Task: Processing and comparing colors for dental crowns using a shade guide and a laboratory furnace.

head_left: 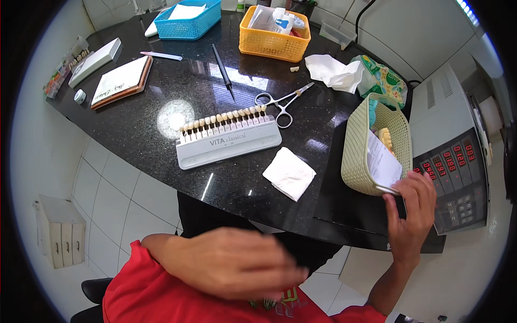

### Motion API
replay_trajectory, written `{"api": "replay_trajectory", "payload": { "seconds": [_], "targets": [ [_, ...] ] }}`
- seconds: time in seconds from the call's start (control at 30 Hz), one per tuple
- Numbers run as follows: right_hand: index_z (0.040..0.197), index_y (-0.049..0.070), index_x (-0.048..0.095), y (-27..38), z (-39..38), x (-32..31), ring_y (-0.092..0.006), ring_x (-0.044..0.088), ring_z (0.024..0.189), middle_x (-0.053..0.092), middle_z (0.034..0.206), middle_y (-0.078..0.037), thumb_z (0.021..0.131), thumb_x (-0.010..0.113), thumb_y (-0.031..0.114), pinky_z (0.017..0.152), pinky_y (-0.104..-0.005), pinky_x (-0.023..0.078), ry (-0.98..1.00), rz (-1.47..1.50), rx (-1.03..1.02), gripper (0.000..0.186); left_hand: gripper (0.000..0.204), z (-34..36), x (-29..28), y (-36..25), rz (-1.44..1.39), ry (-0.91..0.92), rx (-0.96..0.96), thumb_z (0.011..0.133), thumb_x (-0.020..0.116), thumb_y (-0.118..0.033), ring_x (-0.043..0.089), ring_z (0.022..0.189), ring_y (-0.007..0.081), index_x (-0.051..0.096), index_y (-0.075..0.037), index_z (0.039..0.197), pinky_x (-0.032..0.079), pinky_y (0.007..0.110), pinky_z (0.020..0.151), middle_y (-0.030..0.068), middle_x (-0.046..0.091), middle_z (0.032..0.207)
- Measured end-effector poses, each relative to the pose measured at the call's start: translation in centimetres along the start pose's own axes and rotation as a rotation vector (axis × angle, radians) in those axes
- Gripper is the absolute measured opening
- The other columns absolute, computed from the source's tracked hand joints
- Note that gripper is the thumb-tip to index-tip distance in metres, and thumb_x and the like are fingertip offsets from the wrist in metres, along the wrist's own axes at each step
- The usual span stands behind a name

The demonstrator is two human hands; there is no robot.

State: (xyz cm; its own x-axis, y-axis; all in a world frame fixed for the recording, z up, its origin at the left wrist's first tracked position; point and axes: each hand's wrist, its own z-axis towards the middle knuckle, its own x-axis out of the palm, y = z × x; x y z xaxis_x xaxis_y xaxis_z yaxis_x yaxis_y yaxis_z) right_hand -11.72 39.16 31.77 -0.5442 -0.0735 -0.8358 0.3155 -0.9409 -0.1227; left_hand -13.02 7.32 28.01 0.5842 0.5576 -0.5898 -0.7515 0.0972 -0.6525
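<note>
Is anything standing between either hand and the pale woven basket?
Nothing visible stands between the right hand and the pale woven basket; that hand is at its near rim. From the blurred left hand, the dark counter's front edge lies between; the folded white cloth sits left of that path.

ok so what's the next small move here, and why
Probably bring the left hand to the left side of the beige basket to steady it: the right hand has its fingers at the near rim only, while the left, blurred in front of the red shirt, appears to hold nothing.
</note>
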Motion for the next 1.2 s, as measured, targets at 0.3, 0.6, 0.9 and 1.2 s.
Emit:
{"api": "replay_trajectory", "payload": {
  "seconds": [0.3, 0.6, 0.9, 1.2],
  "targets": [
    [0.094, 0.005, 0.060, -1.9, 3.1, 2.8, -0.0332, 0.060, 0.093, 0.061, 0.092, -0.013, 0.080, 0.074, 0.013, 0.096, -0.0472, 0.046, -0.048, -0.091, 0.024, 0.021, 0.078, 3.0, 0.2, 1.7, 0.620, 0.032, -0.289, 0.088, 0.062, -0.050, 0.035, 0.143, 0.0362, 0.045, 0.003, 0.142, 0.023, 0.050, 0.118, 0.0206, 0.042, 0.150],
    [0.120, 0.005, 0.064, -2.2, 2.9, 3.3, -0.0307, 0.060, 0.103, 0.063, 0.108, -0.010, 0.079, 0.077, 0.016, 0.090, -0.0428, 0.047, -0.197, 0.009, 0.095, 0.044, 0.084, 3.4, 1.1, 2.6, 0.746, 0.060, -0.336, 0.086, 0.060, -0.059, 0.039, 0.141, 0.0377, 0.049, 0.005, 0.138, 0.027, 0.049, 0.116, 0.0216, 0.046, 0.146],
    [0.101, 0.003, 0.071, -3.4, -4.7, 1.0, -0.0279, 0.064, 0.089, 0.067, 0.096, -0.009, 0.080, 0.077, 0.010, 0.079, -0.0381, 0.052, -0.156, 0.128, 0.430, 0.023, 0.077, 2.8, 1.1, 1.2, 0.624, -0.054, -0.395, 0.076, 0.080, -0.026, 0.044, 0.137, 0.0347, 0.048, 0.000, 0.141, 0.036, 0.044, 0.113, 0.0167, 0.048, 0.146],
    [0.104, 0.000, 0.071, -4.5, -9.5, 0.1, -0.0289, 0.063, 0.093, 0.066, 0.101, -0.011, 0.082, 0.076, 0.016, 0.080, -0.0379, 0.052, 0.014, 0.063, 0.655, 0.028, 0.086, 3.5, 1.5, 1.5, 0.565, -0.062, -0.396, 0.070, 0.083, -0.023, 0.039, 0.140, 0.0340, 0.044, -0.002, 0.144, 0.032, 0.045, 0.116, 0.0154, 0.044, 0.150]
  ]
}}
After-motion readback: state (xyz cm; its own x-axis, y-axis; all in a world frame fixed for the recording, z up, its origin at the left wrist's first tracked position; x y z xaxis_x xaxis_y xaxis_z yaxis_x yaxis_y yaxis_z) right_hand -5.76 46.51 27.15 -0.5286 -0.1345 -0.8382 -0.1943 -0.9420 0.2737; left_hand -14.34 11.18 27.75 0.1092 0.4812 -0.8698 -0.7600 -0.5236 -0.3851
